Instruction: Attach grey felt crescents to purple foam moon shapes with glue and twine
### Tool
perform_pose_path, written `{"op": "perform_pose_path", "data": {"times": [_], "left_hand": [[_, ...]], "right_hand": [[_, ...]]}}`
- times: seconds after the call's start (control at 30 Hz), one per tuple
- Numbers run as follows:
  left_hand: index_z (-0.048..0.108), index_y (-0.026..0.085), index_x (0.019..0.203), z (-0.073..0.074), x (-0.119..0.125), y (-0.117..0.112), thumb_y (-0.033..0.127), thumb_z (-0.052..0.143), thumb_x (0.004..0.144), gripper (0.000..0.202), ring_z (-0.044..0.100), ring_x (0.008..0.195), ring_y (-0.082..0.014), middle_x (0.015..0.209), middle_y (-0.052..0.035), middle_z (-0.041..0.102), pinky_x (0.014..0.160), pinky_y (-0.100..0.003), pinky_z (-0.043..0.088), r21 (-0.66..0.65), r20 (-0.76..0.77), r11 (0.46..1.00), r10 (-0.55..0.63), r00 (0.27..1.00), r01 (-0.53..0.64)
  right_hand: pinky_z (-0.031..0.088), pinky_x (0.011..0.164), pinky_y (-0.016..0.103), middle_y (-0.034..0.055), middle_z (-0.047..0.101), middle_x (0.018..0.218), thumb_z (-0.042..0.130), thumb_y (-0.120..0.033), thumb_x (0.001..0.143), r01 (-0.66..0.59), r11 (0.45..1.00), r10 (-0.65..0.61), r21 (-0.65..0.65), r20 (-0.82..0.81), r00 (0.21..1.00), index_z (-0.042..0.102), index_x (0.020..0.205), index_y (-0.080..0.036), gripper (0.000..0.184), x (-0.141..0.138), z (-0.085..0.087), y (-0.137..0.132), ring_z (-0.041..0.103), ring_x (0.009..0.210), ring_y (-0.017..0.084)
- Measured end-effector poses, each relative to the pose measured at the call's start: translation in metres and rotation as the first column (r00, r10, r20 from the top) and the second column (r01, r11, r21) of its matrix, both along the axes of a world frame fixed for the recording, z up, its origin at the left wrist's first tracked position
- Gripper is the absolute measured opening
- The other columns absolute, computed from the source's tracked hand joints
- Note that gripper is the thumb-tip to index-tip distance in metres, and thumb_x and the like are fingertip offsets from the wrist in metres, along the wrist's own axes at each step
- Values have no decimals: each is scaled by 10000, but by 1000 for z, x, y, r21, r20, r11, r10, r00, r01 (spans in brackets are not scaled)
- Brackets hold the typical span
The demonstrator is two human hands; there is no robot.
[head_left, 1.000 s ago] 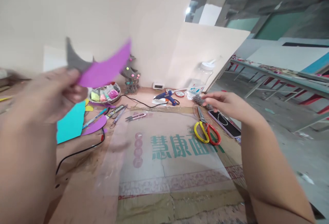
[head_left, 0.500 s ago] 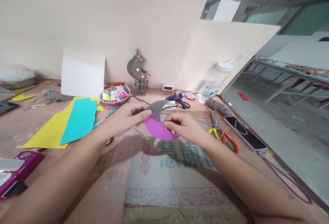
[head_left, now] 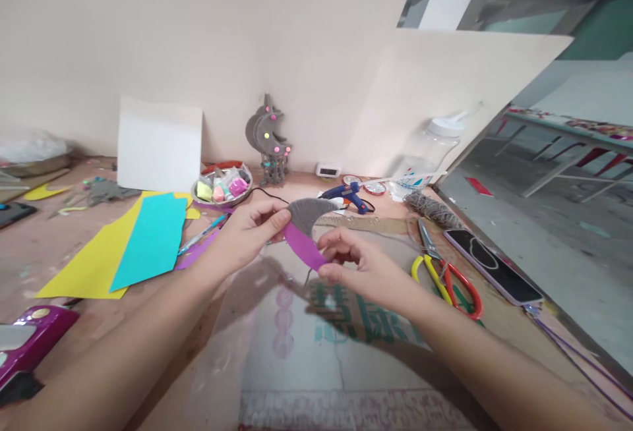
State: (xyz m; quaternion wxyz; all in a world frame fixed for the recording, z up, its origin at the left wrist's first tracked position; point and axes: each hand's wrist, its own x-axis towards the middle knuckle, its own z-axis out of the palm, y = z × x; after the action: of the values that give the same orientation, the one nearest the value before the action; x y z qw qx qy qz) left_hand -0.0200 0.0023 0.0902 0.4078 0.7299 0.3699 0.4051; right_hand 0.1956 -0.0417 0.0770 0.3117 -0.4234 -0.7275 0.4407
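Observation:
A crescent (head_left: 304, 244) of flat purple sheet is held up over the table, its upper part wrapped in grey yarn (head_left: 309, 213). My left hand (head_left: 257, 230) pinches the left side between thumb and fingers, where the yarn meets the bare purple. At the crescent's lower right tip is my right hand (head_left: 353, 263), thumb and fingers bent around the purple edge. Below the piece hangs a short strand of grey yarn (head_left: 307, 279). A grey moon ornament (head_left: 267, 134) with coloured balls leans against the wall behind.
Yellow (head_left: 93, 253) and turquoise sheets (head_left: 151, 240) lie left. A bowl of clay packs (head_left: 225, 184) and a blue glue gun (head_left: 349, 195) are behind the hands. On the right are scissors (head_left: 430, 246), a yarn bundle (head_left: 432, 210), a phone (head_left: 494, 266) and the table edge.
The crescent has turned so its purple part slants down to the right. My right hand has moved slightly down, its fingers now spread wider around the lower tip.

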Motion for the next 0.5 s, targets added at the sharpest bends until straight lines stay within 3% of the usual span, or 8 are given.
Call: {"op": "perform_pose_path", "data": {"times": [0.07, 0.13, 0.2, 0.27, 0.4, 0.5], "left_hand": [[567, 148, 725, -2, 2, 0, 422, 460, 866, 326, 473, 622, -106, 637, 10, 499, 581, -222, 367, 35, -42, 999, 25, 999, -23], [606, 158, 898, -5, 5, -1, 428, 487, 847, 300, 506, 702, -130, 772, -18, 552, 629, -242, 394, 114, -117, 989, 109, 987, -96], [560, 188, 1103, -8, 9, -4, 450, 566, 788, 409, 526, 789, -159, 926, -43, 570, 677, -268, 413, 203, -210, 964, 212, 954, -170], [495, 212, 1197, -13, 13, -7, 478, 625, 727, 556, 544, 872, -191, 1034, -60, 573, 721, -293, 426, 238, -303, 955, 247, 920, -179], [448, 233, 1239, -23, 22, -13, 497, 570, 757, 563, 550, 1018, -233, 1171, -65, 570, 811, -333, 432, 232, -393, 958, 252, 884, -170], [426, 213, 1257, -27, 25, -14, 503, 530, 778, 570, 580, 949, -237, 1133, -77, 587, 774, -346, 448, 291, -437, 932, 331, 836, -217]], "right_hand": [[401, 562, 215, -31, 537, 661, 577, -281, 811, 59, 998, -62, 33, 89, 994, 537, 879, -182, 127, -4, -1, -3, 501, 588, 92], [353, 520, 205, -39, 509, 620, 545, -247, 819, 99, 987, -120, 124, 177, 977, 533, 805, -180, 70, -7, -2, -5, 458, 549, 83], [331, 510, 203, -41, 511, 610, 512, -231, 832, 107, 977, -150, 185, 238, 959, 527, 795, -184, 62, -8, -6, -4, 444, 531, 81], [317, 506, 205, -43, 517, 601, 485, -233, 849, 99, 970, -167, 222, 309, 936, 523, 812, -190, 68, -7, -9, -3, 444, 519, 83], [299, 529, 227, -9, 588, 666, 437, -223, 881, 20, 917, -231, 399, 489, 841, 530, 912, -192, 102, -5, -14, -4, 509, 576, 114], [284, 538, 259, 28, 626, 704, 407, -198, 893, -95, 846, -286, 524, 597, 749, 523, 973, -164, 146, -5, -19, -7, 546, 604, 146]]}}
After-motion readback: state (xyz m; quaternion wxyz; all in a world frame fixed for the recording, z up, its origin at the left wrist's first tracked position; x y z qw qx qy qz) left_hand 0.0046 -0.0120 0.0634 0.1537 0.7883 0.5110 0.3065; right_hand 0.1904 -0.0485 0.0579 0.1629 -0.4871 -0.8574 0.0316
